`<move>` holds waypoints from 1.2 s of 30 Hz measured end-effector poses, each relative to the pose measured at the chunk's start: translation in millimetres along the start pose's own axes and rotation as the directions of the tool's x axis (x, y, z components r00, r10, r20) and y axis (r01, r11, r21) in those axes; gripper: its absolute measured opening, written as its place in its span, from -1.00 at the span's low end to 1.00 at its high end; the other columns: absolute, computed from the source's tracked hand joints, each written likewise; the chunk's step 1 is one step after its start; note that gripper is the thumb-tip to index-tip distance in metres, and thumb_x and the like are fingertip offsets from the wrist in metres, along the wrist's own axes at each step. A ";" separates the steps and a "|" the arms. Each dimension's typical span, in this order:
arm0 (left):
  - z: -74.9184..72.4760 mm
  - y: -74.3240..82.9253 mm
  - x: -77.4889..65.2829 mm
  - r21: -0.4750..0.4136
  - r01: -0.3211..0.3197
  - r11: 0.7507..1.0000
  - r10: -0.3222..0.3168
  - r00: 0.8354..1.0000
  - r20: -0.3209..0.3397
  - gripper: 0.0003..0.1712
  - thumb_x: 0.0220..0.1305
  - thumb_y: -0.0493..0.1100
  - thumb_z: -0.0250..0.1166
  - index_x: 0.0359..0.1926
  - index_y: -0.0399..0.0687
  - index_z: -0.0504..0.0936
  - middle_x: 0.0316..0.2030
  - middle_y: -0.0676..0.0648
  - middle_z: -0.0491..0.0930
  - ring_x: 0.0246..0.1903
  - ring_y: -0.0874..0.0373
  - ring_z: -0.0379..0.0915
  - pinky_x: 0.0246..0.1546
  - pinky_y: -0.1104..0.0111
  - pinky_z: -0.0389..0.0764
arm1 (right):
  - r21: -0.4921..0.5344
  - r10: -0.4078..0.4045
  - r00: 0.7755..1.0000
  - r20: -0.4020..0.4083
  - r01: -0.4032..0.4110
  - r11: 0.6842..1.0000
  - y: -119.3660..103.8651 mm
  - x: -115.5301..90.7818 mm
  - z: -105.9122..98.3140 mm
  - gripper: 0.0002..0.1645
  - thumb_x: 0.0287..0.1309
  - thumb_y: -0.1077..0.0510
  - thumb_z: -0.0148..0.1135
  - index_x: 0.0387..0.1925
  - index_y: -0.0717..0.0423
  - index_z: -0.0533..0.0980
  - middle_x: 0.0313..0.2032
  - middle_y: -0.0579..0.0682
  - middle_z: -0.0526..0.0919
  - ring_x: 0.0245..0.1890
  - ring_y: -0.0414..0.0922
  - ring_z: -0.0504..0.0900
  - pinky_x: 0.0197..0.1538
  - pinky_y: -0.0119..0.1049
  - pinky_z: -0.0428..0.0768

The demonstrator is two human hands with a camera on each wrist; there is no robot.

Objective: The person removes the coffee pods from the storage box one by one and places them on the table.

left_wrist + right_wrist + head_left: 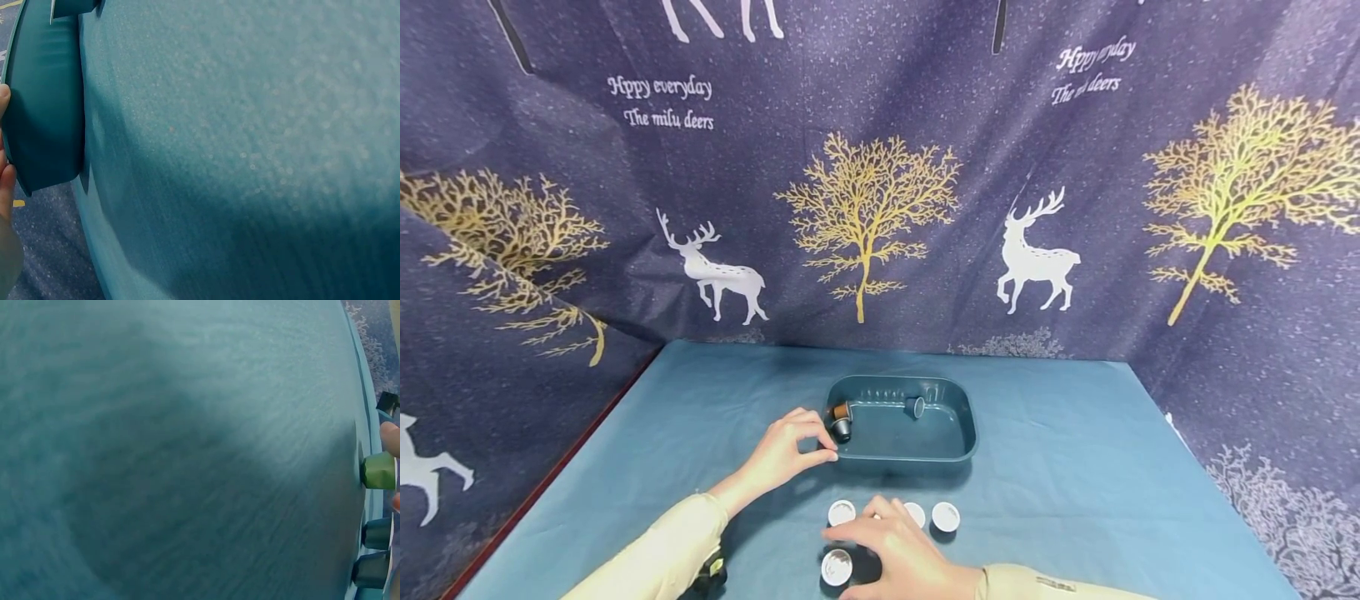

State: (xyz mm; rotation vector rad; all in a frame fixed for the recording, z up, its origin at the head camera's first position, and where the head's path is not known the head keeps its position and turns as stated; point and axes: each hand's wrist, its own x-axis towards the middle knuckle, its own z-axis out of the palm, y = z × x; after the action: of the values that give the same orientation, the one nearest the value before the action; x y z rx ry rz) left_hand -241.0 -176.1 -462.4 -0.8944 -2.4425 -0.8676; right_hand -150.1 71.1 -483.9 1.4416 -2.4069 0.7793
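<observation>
My left hand [790,446] pinches the front left corner of a dark teal plastic tray [901,458], its fingertips at the rim. Inside lie a brown coffee capsule [841,411], a black one [842,430] and a dark blue one [915,407]. My right hand [898,554] spreads thumb and index finger around a coffee capsule with a silvery lid [837,567]; contact is unclear. In the right wrist view this green capsule [379,470] stands between the fingertips. The left wrist view shows the tray's outer wall [47,106] beside the fingers.
More lid-up capsules stand before the tray: one at left [842,512], another [914,514] partly behind my right hand, one at right [945,517]. Blue cloth [1075,467] covers the table. A patterned curtain [895,100] hangs behind.
</observation>
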 end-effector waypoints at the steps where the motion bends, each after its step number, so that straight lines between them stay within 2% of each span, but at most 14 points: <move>1: -0.1 0.0 0.0 0.001 0.000 1.000 0.000 1.000 0.000 -0.82 -0.01 0.01 0.54 -0.44 0.42 0.67 -0.40 0.36 0.57 -0.26 0.39 0.43 -0.15 0.33 0.54 | 0.000 -0.003 1.000 -0.007 0.003 1.000 0.2 0.1 0.1 -0.24 -0.10 -0.18 0.55 0.21 -0.26 0.52 -0.14 -0.37 0.66 -0.19 -0.40 0.33 -0.14 -0.59 0.25; 10: 0.2 -0.3 0.1 -0.003 -0.004 1.000 0.004 1.000 -0.003 -0.82 -0.01 0.00 0.54 -0.44 0.40 0.67 -0.40 0.35 0.58 -0.28 0.33 0.45 -0.16 0.34 0.54 | 0.017 0.053 0.999 -0.012 -0.053 0.998 -1.0 4.0 -5.1 -0.22 -0.10 -0.28 0.52 0.22 -0.30 0.51 -0.17 -0.34 0.65 -0.16 -0.41 0.32 -0.08 -0.55 0.29; 17: 0.0 -0.6 -0.1 -0.002 -0.014 1.000 0.014 1.000 -0.007 -0.82 -0.01 -0.01 0.55 -0.44 0.38 0.68 -0.39 0.33 0.59 -0.28 0.24 0.48 -0.16 0.34 0.54 | 0.068 0.100 0.995 0.023 -0.101 0.993 0.0 12.7 -17.2 -0.23 -0.04 -0.29 0.48 0.24 -0.33 0.48 -0.03 -0.38 0.67 -0.10 -0.39 0.36 -0.04 -0.53 0.35; 24: -0.5 0.4 0.7 0.015 -0.007 1.000 0.007 1.000 -0.004 -0.81 -0.01 -0.02 0.56 -0.44 0.38 0.68 -0.39 0.34 0.58 -0.27 0.38 0.42 -0.16 0.33 0.55 | 0.053 0.094 0.995 0.032 -0.096 0.994 2.1 20.2 -27.4 -0.21 -0.06 -0.30 0.48 0.25 -0.30 0.48 0.00 -0.35 0.65 -0.07 -0.38 0.43 -0.02 -0.50 0.35; 30: -0.5 0.1 0.4 0.016 -0.009 1.000 0.009 1.000 -0.006 -0.77 -0.04 -0.06 0.57 -0.45 0.39 0.67 -0.39 0.35 0.59 -0.26 0.39 0.42 -0.16 0.32 0.55 | 0.063 0.115 0.991 0.067 -0.120 0.991 4.4 27.1 -38.8 -0.23 0.01 -0.28 0.45 0.28 -0.35 0.44 0.02 -0.30 0.65 0.01 -0.33 0.50 0.03 -0.39 0.48; 36: 1.3 -1.3 0.0 0.010 -0.035 0.999 0.036 0.999 -0.025 -0.76 -0.07 -0.10 0.59 -0.45 0.34 0.68 -0.40 0.33 0.59 -0.27 0.39 0.41 -0.19 0.34 0.54 | 0.084 0.148 0.982 0.120 -0.159 0.984 8.9 40.4 -57.3 -0.27 0.00 -0.26 0.46 0.24 -0.31 0.49 0.06 -0.33 0.65 0.02 -0.32 0.55 0.02 -0.42 0.55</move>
State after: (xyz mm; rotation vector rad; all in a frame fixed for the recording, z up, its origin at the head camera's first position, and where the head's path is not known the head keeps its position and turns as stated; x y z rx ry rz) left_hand -242.0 -176.0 -463.9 -0.9155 -2.4004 -0.8488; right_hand -181.9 75.7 -420.9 1.3807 -2.6259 0.8773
